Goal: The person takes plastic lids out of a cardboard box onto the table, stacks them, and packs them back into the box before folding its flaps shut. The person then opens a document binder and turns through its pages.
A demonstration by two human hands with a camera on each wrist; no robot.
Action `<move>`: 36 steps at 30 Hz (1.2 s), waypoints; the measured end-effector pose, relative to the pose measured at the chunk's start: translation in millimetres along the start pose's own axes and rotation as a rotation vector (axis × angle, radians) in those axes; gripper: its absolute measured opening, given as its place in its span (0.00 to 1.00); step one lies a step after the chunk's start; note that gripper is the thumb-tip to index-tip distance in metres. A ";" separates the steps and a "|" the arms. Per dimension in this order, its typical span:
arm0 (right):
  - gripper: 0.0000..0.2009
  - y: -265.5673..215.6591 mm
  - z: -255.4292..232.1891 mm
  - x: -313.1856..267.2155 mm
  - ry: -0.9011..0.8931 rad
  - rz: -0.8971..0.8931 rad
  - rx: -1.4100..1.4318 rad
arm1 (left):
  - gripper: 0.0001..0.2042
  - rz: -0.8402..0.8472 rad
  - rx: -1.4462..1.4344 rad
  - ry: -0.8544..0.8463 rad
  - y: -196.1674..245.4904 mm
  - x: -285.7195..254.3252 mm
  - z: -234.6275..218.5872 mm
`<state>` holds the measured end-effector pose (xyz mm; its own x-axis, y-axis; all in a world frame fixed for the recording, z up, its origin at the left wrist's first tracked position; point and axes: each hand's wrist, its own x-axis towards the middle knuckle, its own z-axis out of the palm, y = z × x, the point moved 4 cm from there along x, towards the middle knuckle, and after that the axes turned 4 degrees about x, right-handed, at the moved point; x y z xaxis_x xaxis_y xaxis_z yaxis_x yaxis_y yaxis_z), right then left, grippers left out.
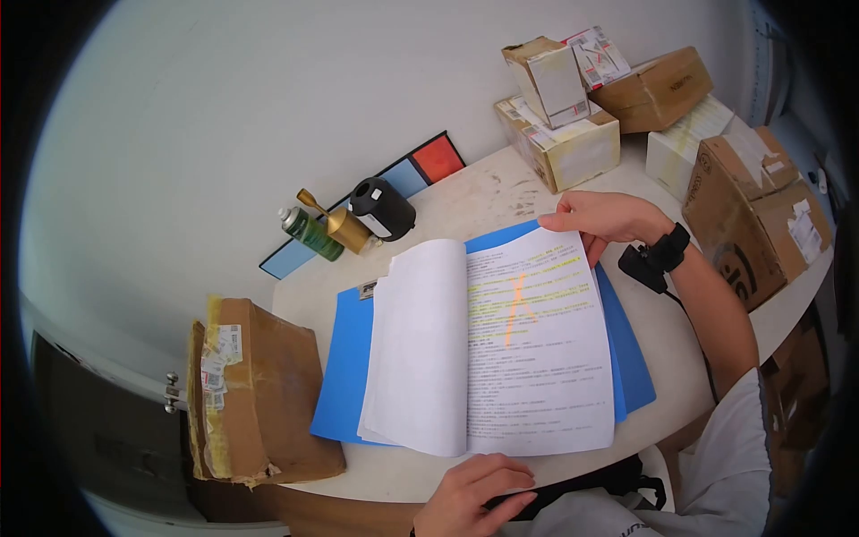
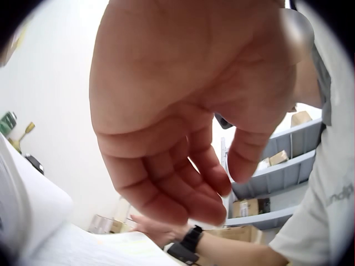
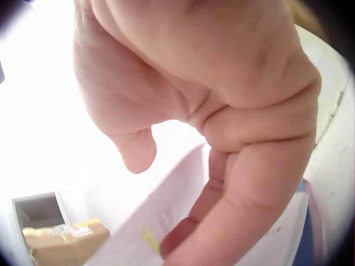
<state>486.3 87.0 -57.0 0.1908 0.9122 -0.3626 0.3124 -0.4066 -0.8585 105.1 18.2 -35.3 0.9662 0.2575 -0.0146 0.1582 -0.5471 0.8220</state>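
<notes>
Printed pages (image 1: 546, 367) with yellow highlighting and a large orange mark lie in a blue folder (image 1: 637, 367); blank white sheets (image 1: 420, 349) are folded over to the left. My right hand (image 1: 613, 217) is at the upper right corner of the printed sheet. In the right wrist view, a raised sheet (image 3: 161, 216) passes between the thumb and fingers of my right hand (image 3: 211, 94); its fingers touch the paper, and the thumb stands apart. Loosely bent and holding nothing, my left hand (image 1: 479, 497) is at the table's front edge, just below the pages.
A torn cardboard box (image 1: 277, 394) stands at the left. Along the wall are a green spray can (image 1: 311, 234), a gold container (image 1: 347, 230) and a black cylinder (image 1: 383, 210). Several boxes are stacked at the back right, with a large brown box (image 1: 738, 224) at the right edge.
</notes>
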 end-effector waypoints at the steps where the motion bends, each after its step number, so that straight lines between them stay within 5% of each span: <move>1: 0.40 13.2 8.5 13.4 -0.246 -0.054 0.235 | 0.10 0.120 -0.006 -0.095 10.5 8.7 9.0; 3: 0.47 16.8 29.8 15.6 -0.620 -0.147 0.481 | 0.09 0.310 -0.019 -0.251 21.9 21.7 35.6; 4: 0.47 19.8 42.8 14.8 -0.616 -0.144 0.482 | 0.09 0.311 -0.022 -0.254 23.5 28.9 44.6; 8: 0.54 -9.6 120.0 -23.7 -1.147 -0.678 0.208 | 0.10 0.453 0.106 -0.107 32.4 44.2 55.7; 10: 0.54 -39.2 150.1 -46.3 -1.041 -0.866 0.018 | 0.10 0.420 0.417 0.121 38.7 57.0 41.6; 11: 0.53 -38.2 158.8 -49.2 -0.929 -0.847 -0.149 | 0.26 0.240 0.479 0.085 5.5 46.9 51.6; 12: 0.53 -36.2 163.0 -49.2 -0.813 -0.824 -0.312 | 0.26 0.242 0.480 0.081 1.0 48.1 49.4; 15: 0.54 -20.3 139.5 -16.3 -0.322 -0.764 -0.590 | 0.32 -0.099 0.774 0.148 -19.4 48.7 24.6; 17: 0.52 -5.7 103.5 9.1 -0.238 -0.494 -0.741 | 0.31 -0.087 0.722 0.129 -24.4 43.8 15.8; 22: 0.44 -0.6 46.1 12.7 -0.187 -0.252 -0.367 | 0.27 -0.058 0.636 0.126 -33.6 38.3 10.4; 26: 0.45 5.2 25.4 24.3 -0.106 -0.233 -0.312 | 0.17 -0.020 0.631 0.240 -29.6 44.1 11.1; 28: 0.34 3.6 18.1 26.9 -0.070 -0.316 -0.279 | 0.15 0.000 0.651 0.265 -23.9 43.5 9.8; 32: 0.32 8.1 7.9 21.3 0.040 -0.202 -0.132 | 0.10 -0.465 0.561 0.953 -47.8 -3.5 -38.8; 35: 0.33 9.5 7.6 19.0 0.014 -0.199 -0.160 | 0.14 -0.548 0.518 1.050 -63.4 -40.9 -73.0; 36: 0.35 11.7 10.5 21.9 0.033 -0.268 -0.266 | 0.16 -0.558 0.701 1.127 -63.4 -52.6 -76.9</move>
<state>484.4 102.7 -78.8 0.0982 0.9877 -0.1216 0.5853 -0.1561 -0.7956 28.6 100.6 -42.8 0.1257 0.8644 0.4869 0.8407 -0.3534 0.4104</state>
